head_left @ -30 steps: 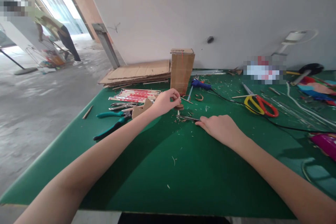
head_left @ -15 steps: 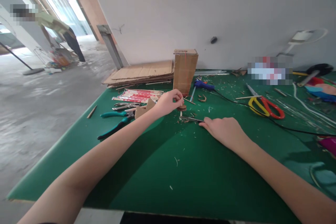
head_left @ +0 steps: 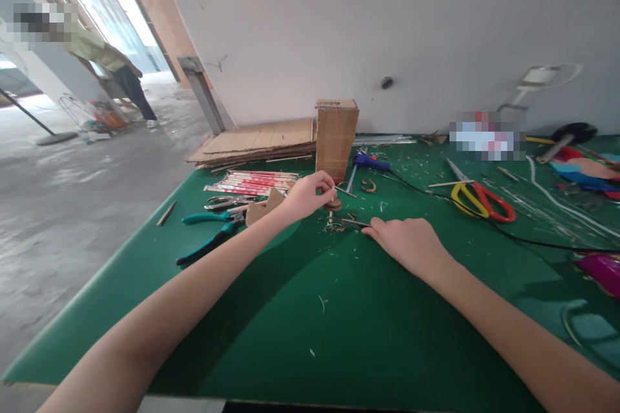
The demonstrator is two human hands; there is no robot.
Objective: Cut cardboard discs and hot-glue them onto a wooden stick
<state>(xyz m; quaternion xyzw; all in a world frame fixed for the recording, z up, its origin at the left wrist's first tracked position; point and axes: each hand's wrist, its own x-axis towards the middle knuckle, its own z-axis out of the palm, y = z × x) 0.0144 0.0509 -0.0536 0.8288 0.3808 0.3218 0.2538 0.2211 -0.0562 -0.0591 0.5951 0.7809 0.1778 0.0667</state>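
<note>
My left hand (head_left: 310, 197) is closed in a pinch on a thin wooden stick (head_left: 330, 218) that runs through a small round brown cardboard disc (head_left: 333, 205). The stick's pale lower end points down at the table among shavings. My right hand (head_left: 404, 242) is wrapped around a slim knife (head_left: 356, 224); the fingers hide its handle. Its dark, narrow blade points left, with the tip just right of the stick's lower end. Behind the hands stands a tall cardboard box (head_left: 336, 142).
On the green table (head_left: 339, 335) lie teal-handled pliers (head_left: 208, 239), red-wrapped sticks (head_left: 256, 182) and stacked cardboard (head_left: 261, 137) at left. A blue glue gun (head_left: 372, 162) trails a black cord rightward past scissors (head_left: 479, 197). Another person (head_left: 111, 61) bends over in the left background.
The knife tip has drawn slightly right, away from the stick's lower end. My left hand keeps its pinch. The view has shifted a little, and the person behind has straightened somewhat.
</note>
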